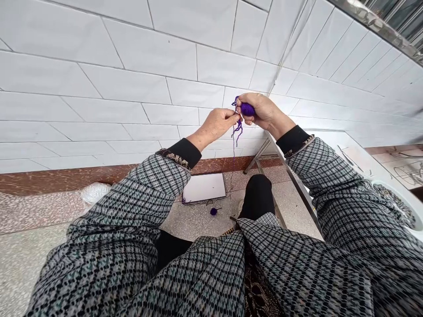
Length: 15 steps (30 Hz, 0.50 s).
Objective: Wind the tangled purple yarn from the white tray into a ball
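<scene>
My right hand [261, 108]: curled round a purple yarn ball [247, 109], with my thumb near its left end. I have a firm hold of it.
My left hand [216, 125]: finger and thumb pinched shut on loose yarn [238, 127], just beside the ball. Something small and shiny shows at the pinch, too tiny to tell.
Where the ball is: up in the air in front of me, before the white tile wall [132, 79], higher than the tray on the floor.
Which way the ball points: it is egg-shaped and lies on its side. Its long way goes left to right, one end at my left fingers, the other into my right palm.
Yarn ends: some little loops stick out past my right thumb. The loose yarn hangs down, wiggly, under my fingers.
Thin thread [234, 154]: it drops nearly straight down, towards the right edge of the tray.
White tray [203, 187]: flat on the speckled floor [191, 218], with a dark rim. Dark string [207, 203] runs along its near edge, and a bit of purple sits at its near left corner.
Small purple ball [213, 211]: on the floor, just off the tray's near edge.
White table [333, 138]: on my right, its left edge beside my right sleeve [330, 176].
</scene>
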Tool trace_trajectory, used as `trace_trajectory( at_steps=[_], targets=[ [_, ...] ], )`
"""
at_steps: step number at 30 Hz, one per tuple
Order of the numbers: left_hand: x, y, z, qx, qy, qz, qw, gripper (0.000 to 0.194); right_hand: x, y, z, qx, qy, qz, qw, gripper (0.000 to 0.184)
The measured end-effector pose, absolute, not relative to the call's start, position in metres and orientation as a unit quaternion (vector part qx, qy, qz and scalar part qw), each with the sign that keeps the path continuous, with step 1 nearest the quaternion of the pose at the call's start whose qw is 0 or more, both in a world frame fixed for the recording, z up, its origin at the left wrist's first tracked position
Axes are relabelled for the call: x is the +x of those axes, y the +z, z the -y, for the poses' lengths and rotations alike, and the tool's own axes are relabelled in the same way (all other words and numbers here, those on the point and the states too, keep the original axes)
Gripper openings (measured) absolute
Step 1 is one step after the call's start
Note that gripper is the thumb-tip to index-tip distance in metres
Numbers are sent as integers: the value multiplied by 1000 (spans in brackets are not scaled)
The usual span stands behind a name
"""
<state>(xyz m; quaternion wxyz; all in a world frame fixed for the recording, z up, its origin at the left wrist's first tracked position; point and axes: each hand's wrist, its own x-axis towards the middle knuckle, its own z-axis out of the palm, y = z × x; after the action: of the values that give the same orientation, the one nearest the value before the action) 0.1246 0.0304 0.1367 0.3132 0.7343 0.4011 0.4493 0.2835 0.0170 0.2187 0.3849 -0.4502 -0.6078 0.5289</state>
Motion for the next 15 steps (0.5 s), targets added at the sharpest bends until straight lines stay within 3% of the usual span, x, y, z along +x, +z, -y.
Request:
trace_trajectory(
  at_steps=[4,6,9,12,15],
  targets=[
    [109,136,-24,769,453,-393,221,23,300,222,-25,-495,471,598,419,21],
    [85,122,-18,774,439,-405,211,29,318,229,-30,-510,460,558,466,23],
    [27,84,-10,739,387,-506,222,35,349,244,-36,-512,476,481,529,23],
    [-37,39,-1,668,262,-642,272,34,375,260,-36,-510,472,431,575,25],
    [-84,10,14,639,210,-681,289,27,389,275,-34,-510,469,411,593,31]
  ],
)
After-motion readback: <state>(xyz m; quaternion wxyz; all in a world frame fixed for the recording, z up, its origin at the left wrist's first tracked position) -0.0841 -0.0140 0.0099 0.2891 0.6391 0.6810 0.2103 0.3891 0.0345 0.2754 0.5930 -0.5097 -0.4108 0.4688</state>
